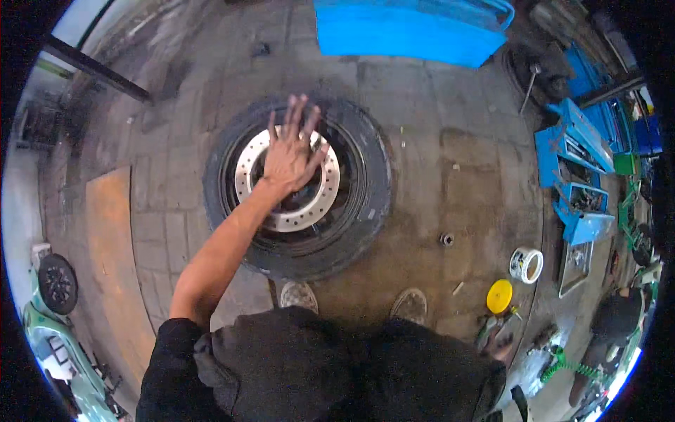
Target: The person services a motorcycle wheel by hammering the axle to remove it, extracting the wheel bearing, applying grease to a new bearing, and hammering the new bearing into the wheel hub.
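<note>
A wheel with a black tyre lies flat on the floor in front of my feet. A silvery drilled brake disc sits at its middle. My left hand is over the disc with its fingers stretched out and spread, holding nothing. Whether the palm presses on the disc cannot be told. My right hand is low at the right, partly hidden behind my dark-clothed leg. It is close to a greyish-green tool and a yellow round lid; its fingers are not clear enough to read.
A white round tub and a small metal socket-like part are on the floor at the right. Beyond them stands an open blue toolbox near a metal tray. A blue metal stand is ahead; a brown board lies left.
</note>
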Action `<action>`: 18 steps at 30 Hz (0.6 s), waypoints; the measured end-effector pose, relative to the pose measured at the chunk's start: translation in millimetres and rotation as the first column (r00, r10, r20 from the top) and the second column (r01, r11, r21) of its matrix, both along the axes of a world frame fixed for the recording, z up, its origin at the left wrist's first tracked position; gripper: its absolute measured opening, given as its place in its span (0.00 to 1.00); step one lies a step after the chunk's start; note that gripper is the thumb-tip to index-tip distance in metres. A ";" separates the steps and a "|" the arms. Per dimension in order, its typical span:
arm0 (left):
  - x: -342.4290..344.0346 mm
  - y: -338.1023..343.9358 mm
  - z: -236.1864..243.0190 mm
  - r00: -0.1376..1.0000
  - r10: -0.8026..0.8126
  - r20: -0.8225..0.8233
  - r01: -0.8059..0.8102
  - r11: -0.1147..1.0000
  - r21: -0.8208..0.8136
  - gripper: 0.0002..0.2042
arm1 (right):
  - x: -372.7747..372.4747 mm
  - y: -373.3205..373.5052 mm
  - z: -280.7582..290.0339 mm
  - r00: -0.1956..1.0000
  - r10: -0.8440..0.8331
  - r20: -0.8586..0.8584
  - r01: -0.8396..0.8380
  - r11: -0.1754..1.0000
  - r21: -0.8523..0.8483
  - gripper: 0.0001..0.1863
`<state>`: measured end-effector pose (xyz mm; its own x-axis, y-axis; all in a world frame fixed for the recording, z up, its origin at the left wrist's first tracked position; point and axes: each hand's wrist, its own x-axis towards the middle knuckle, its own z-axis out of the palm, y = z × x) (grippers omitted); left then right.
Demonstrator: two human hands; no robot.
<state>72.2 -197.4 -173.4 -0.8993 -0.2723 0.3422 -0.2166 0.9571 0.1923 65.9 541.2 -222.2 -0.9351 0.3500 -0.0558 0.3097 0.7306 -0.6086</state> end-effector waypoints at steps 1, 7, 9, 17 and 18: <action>0.3 -2.0 3.9 0.999 -0.015 0.046 0.015 1.000 0.012 0.33 | 17.6 15.3 -6.9 0.998 -0.049 0.046 0.048 0.998 0.027 0.33; 18.3 -22.9 28.0 0.769 0.514 -0.380 -0.180 0.745 0.642 0.34 | 50.0 32.4 -35.9 0.987 -0.091 0.131 0.088 0.996 0.032 0.31; 38.3 -32.4 33.0 0.744 0.538 -0.397 -0.239 0.769 0.594 0.34 | 56.9 44.2 -34.6 0.987 -0.100 0.124 0.101 0.995 0.002 0.31; 166.7 7.3 18.6 0.793 0.530 -0.301 -0.380 0.816 0.435 0.26 | 34.1 28.9 -17.8 0.900 -0.343 0.268 0.435 0.716 -0.545 0.33; 162.1 20.8 19.4 0.788 0.563 -0.250 -0.387 0.768 0.510 0.26 | 36.5 25.4 -5.4 0.909 -0.310 0.279 0.415 0.745 -0.523 0.31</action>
